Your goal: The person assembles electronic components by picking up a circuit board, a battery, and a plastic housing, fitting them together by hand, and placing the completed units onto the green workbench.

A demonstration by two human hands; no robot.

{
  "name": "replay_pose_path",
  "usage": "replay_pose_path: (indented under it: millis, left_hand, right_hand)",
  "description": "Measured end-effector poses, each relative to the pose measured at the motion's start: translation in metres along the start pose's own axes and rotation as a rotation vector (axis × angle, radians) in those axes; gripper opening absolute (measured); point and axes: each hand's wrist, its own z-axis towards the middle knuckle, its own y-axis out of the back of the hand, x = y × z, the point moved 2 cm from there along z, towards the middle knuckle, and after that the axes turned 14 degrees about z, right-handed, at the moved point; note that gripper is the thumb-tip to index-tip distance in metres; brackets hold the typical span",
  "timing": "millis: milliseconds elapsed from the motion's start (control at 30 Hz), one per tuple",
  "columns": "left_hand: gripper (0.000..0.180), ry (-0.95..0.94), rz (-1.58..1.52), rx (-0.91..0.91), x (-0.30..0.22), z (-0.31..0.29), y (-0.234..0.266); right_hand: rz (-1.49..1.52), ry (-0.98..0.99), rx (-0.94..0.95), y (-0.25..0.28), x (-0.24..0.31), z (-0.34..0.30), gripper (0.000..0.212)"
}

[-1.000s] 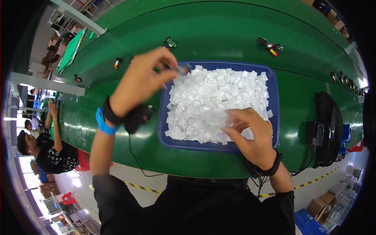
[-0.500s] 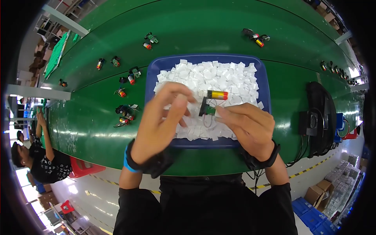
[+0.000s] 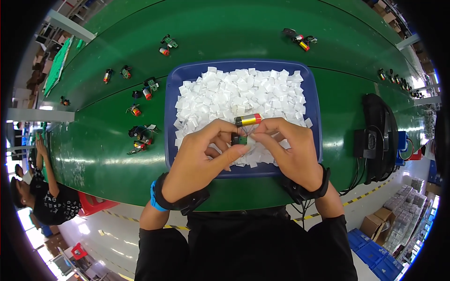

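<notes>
Left hand (image 3: 199, 152) has its grip pinched on the small circuit board (image 3: 242, 139), and right hand (image 3: 295, 145) crowds in at the thin wires (image 3: 250, 131); whether that second grip is closed on them, I cannot tell. Here's the danger: a tug there could strain a joint, and the cylindrical battery (image 3: 248, 120), apparently unsupported by fingers, could swing and twist its leads. It's all above the near half of the blue tray (image 3: 170, 103), close to the bench's (image 3: 225, 37) near edge; a slip could bury parts among white squares (image 3: 234, 93). Out left, a careless elbow could knock the clustered battery assemblies (image 3: 140, 138).
</notes>
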Motion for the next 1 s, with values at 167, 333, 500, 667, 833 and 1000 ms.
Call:
replay_pose_path:
  millis: [167,333,500,667,833,1000]
  left_hand:
    - [0.027,0.059,-0.119,-0.046,0.001,0.0,0.002]
    - [0.025,0.049,-0.15,-0.088,0.003,-0.001,0.002]
    - [0.026,-0.024,-0.138,0.047,0.007,-0.002,-0.001]
    - [0.029,-0.034,-0.371,0.297,0.008,-0.001,0.004]
    - [0.026,-0.024,-0.631,0.435,0.016,-0.002,0.008]
    - [0.025,0.098,-0.602,0.222,0.012,0.002,0.003]
  right_hand:
    - [0.107,-0.101,0.028,0.009,0.005,0.003,0.014]
    - [-0.241,0.079,-0.176,0.016,0.009,0.011,0.021]
    - [-0.219,0.33,-0.002,0.001,0.02,0.01,0.028]
    - [-0.113,0.396,0.114,0.01,0.017,0.006,0.03]
    - [-0.076,0.46,0.211,0.01,0.023,0.007,0.026]
    - [-0.207,0.535,0.133,0.001,0.019,0.0,0.025]
